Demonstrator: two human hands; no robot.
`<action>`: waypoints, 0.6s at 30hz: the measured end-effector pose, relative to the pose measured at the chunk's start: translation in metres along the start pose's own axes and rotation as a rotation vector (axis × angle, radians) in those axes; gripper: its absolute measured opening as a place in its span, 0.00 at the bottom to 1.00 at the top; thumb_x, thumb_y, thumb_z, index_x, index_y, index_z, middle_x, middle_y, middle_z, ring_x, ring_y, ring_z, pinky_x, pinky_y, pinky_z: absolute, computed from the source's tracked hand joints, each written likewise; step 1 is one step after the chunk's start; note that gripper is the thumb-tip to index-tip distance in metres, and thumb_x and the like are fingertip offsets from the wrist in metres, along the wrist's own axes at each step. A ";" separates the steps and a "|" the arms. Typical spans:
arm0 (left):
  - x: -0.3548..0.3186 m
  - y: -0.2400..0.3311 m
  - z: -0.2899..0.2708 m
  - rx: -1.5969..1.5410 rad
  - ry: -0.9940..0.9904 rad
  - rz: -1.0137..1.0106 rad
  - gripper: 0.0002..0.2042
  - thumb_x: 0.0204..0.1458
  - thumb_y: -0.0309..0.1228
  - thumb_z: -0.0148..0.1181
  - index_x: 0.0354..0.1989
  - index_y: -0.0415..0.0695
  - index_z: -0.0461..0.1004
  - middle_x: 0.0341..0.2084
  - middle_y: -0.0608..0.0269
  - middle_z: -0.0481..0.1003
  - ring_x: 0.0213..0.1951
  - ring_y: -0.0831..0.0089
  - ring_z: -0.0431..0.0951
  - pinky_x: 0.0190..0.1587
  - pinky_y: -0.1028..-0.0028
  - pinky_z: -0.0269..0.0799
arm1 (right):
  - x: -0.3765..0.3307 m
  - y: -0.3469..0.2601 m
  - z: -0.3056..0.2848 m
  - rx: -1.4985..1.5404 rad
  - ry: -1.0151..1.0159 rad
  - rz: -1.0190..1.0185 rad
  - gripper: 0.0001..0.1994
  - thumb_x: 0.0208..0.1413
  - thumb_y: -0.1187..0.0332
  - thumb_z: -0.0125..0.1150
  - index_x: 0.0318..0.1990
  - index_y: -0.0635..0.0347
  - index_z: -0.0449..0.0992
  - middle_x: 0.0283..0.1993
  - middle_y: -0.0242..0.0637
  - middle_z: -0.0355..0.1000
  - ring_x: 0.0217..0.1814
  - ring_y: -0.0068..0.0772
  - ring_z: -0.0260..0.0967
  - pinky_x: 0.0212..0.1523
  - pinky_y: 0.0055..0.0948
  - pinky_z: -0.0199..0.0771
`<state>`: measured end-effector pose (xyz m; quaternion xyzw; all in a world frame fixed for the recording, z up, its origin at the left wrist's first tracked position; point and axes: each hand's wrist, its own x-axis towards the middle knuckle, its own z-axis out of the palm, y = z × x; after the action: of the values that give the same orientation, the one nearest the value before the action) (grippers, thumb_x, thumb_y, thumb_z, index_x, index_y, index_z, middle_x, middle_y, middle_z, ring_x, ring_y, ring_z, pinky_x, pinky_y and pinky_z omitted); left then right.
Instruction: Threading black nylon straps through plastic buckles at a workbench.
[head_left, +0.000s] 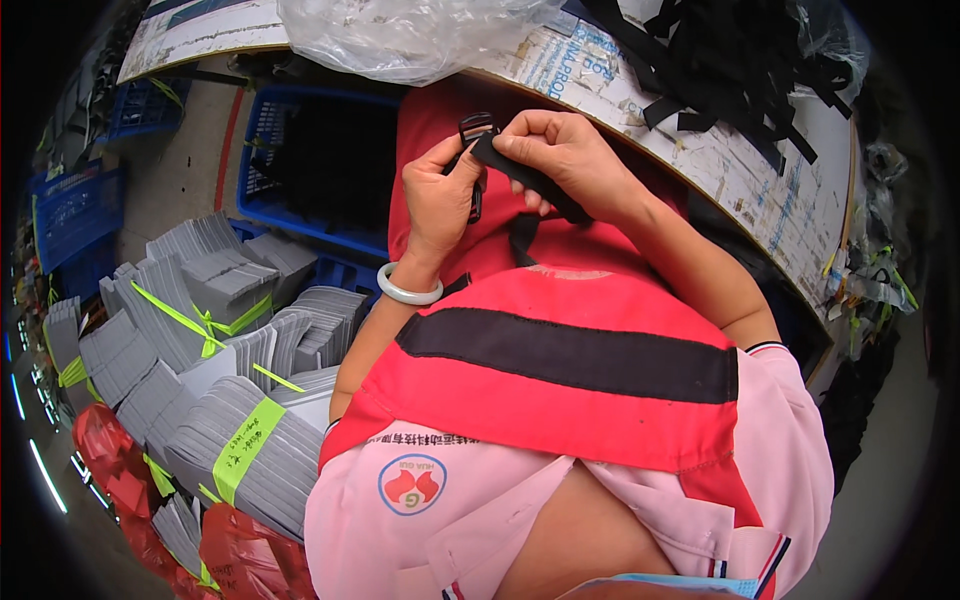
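On the left we see bundled grey sheets (170, 320), and on their far side a blue crate (250, 150) of black material. Next we see the left hand (440, 195), a pale bracelet (412, 297) at its wrist, pinching a black buckle (470, 127) above the red apron (590, 295). The buckle's long axis runs from far to near. A black strap (535, 182) slants from far left to near right, its far-left end at the buckle; we cannot tell whether it passes through. The right hand (570, 155) pinches this strap near that end. Farther right we see a table (720, 180) bearing loose black straps (720, 60).
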<state>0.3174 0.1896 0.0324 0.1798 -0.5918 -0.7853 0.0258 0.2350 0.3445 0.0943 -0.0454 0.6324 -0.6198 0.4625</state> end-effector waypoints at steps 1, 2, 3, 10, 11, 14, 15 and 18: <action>-0.002 0.000 0.003 0.053 0.024 0.045 0.06 0.57 0.26 0.60 0.38 0.38 0.80 0.24 0.70 0.76 0.23 0.88 0.67 0.23 0.84 0.60 | 0.000 0.002 0.001 0.046 0.013 0.006 0.10 0.62 0.64 0.55 0.35 0.63 0.72 0.24 0.34 0.73 0.18 0.18 0.69 0.16 0.17 0.70; -0.003 0.000 0.005 0.056 0.021 0.045 0.06 0.57 0.26 0.60 0.38 0.38 0.80 0.24 0.70 0.76 0.23 0.88 0.67 0.23 0.84 0.60 | 0.001 0.003 0.001 0.048 0.014 0.004 0.10 0.62 0.64 0.55 0.35 0.63 0.72 0.24 0.34 0.73 0.18 0.18 0.69 0.16 0.17 0.70; -0.003 0.000 0.007 0.116 0.024 0.087 0.06 0.57 0.26 0.59 0.39 0.37 0.79 0.25 0.70 0.76 0.24 0.86 0.68 0.24 0.83 0.61 | 0.001 0.003 0.001 0.161 0.047 0.023 0.10 0.62 0.64 0.55 0.35 0.63 0.72 0.24 0.34 0.72 0.18 0.19 0.69 0.16 0.17 0.70; 0.006 -0.005 0.009 0.459 0.004 0.515 0.05 0.54 0.22 0.59 0.38 0.35 0.77 0.24 0.57 0.73 0.25 0.69 0.73 0.28 0.73 0.67 | 0.007 0.017 0.002 0.509 0.031 -0.033 0.09 0.62 0.65 0.56 0.38 0.62 0.70 0.27 0.34 0.73 0.22 0.18 0.71 0.21 0.16 0.73; 0.008 -0.006 0.009 0.467 -0.004 0.585 0.05 0.53 0.21 0.59 0.37 0.35 0.76 0.23 0.56 0.72 0.25 0.66 0.73 0.28 0.73 0.67 | 0.008 0.019 0.002 0.568 0.024 -0.052 0.09 0.62 0.65 0.56 0.38 0.62 0.70 0.28 0.34 0.73 0.23 0.17 0.71 0.22 0.16 0.73; 0.011 -0.003 0.005 0.542 -0.049 0.624 0.05 0.52 0.19 0.59 0.37 0.35 0.76 0.24 0.55 0.73 0.24 0.65 0.73 0.28 0.71 0.68 | 0.008 0.023 0.003 0.450 0.100 -0.112 0.12 0.62 0.63 0.56 0.44 0.64 0.70 0.29 0.33 0.73 0.25 0.16 0.71 0.24 0.15 0.73; 0.013 -0.002 0.002 0.542 -0.047 0.623 0.05 0.52 0.19 0.59 0.37 0.35 0.76 0.24 0.55 0.73 0.24 0.65 0.73 0.28 0.71 0.68 | 0.009 0.021 0.001 0.449 0.099 -0.111 0.12 0.62 0.63 0.56 0.44 0.64 0.70 0.29 0.33 0.73 0.25 0.16 0.71 0.24 0.15 0.73; 0.014 0.002 -0.005 0.584 -0.165 0.631 0.06 0.55 0.21 0.58 0.40 0.35 0.76 0.25 0.64 0.74 0.25 0.77 0.72 0.28 0.78 0.67 | 0.012 0.015 -0.011 0.360 -0.025 -0.054 0.14 0.62 0.61 0.57 0.46 0.64 0.71 0.30 0.33 0.74 0.27 0.16 0.72 0.27 0.15 0.74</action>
<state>0.3054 0.1806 0.0300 -0.0736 -0.8152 -0.5503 0.1651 0.2288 0.3488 0.0736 0.0132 0.5040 -0.7346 0.4541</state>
